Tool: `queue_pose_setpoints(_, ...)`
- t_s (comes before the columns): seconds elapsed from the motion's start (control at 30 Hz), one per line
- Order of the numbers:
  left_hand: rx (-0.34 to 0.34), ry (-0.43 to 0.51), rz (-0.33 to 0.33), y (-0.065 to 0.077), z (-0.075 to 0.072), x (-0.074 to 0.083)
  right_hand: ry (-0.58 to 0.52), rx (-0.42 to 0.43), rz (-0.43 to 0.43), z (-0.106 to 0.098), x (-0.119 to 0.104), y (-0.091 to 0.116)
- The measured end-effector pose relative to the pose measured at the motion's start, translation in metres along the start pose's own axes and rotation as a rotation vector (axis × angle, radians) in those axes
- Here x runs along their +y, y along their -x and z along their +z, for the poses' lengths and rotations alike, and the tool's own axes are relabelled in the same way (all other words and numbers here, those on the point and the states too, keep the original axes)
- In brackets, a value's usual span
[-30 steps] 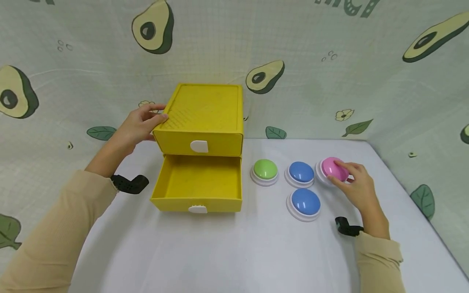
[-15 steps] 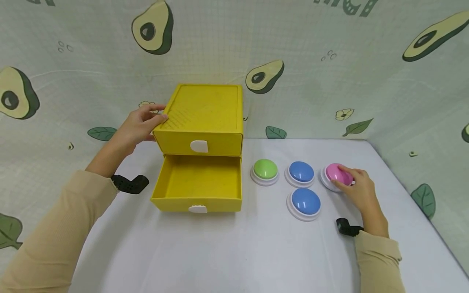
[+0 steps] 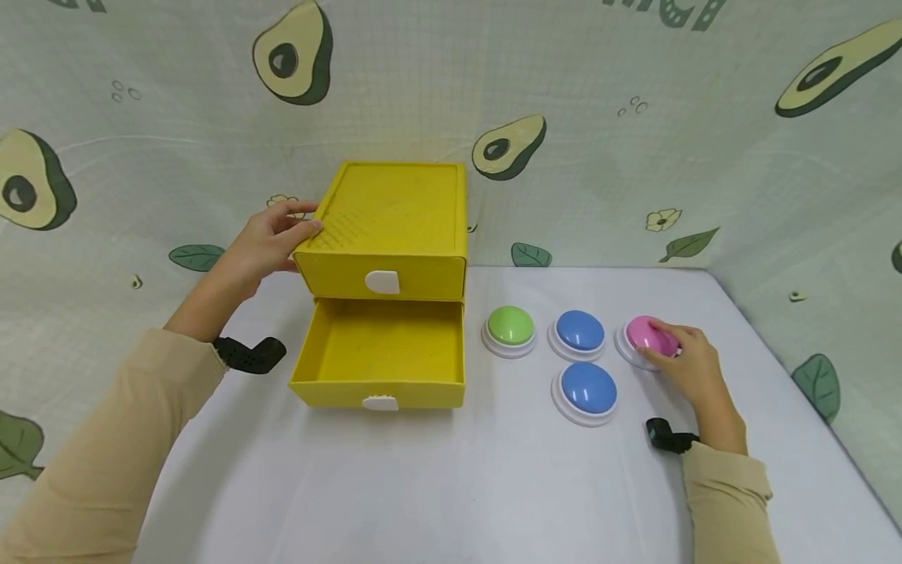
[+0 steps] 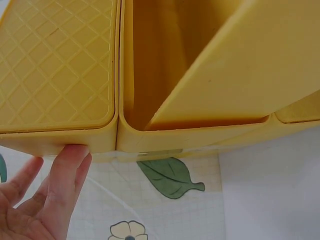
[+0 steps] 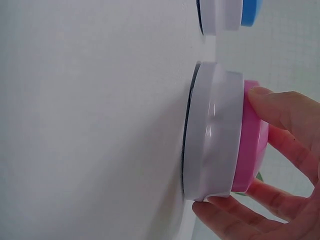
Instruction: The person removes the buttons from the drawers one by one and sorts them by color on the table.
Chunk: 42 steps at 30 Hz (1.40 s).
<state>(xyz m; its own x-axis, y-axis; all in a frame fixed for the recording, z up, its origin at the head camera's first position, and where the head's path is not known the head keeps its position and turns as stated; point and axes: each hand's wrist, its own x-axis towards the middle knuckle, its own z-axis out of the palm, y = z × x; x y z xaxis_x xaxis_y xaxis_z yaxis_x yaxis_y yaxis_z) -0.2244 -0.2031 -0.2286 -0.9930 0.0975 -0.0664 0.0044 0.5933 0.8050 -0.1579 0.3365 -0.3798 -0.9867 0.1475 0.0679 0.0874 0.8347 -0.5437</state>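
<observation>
**Pink domed plastic button with a round white base [image 3: 644, 335], right hand [image 3: 687, 362] on it**

Picture a clock over the head view, 12 being the far side. Pink one's between 3 and 4 o'clock on the white tabletop [image 3: 451, 486], can't tell if its base sits totally flat. Right hand's got it: thumb on the dome's edge, other fingers [image 5: 225, 219] round the opposite side, so they're only as wide as the button.

From the pink one, a blue domed button with a white base [image 3: 580, 330] is just beside it at 9 o'clock, with a green domed button with a white base [image 3: 510, 325] farther out that way. Second blue button [image 3: 589, 388] is near, about 8.

Yellow plastic two-drawer box [image 3: 395, 207] is well off toward 10, lower drawer [image 3: 430, 395] sticking out toward 6. Left hand [image 3: 261, 239] rests against its 9 o'clock side, fingers loosely spread, thumb on the top edge.
</observation>
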Motion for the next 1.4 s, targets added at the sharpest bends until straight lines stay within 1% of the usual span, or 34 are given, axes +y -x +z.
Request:
queue_pose_setpoints(0.2, 0.002, 0.001, 0.0, 0.001, -0.0001, -0.0002, 0.005, -0.015, 0.006, -0.0001, -0.0015, -0.0003)
queue_pose_setpoints(0.57, 0.0, 0.008, 0.009, 0.0015, -0.0006, 0.0001, 0.02, -0.022, -0.027, -0.0003, -0.0002, -0.0013)
queue_pose_setpoints(0.87, -0.004, 0.018, -0.002, 0.0011, -0.0009, 0.0002, 0.027, -0.062, 0.019, -0.0008, -0.0002, -0.0019)
queue_pose_setpoints(1.27, 0.0, 0.015, -0.015, 0.0011, -0.0004, 0.0008, 0.039, -0.11, 0.03, -0.0052, -0.0023, -0.0011)
queue_pose_setpoints(1.4, -0.001, 0.018, -0.014, 0.0012, -0.0004, 0.0009, 0.038, -0.101, 0.013, -0.0074, -0.0056, -0.0006)
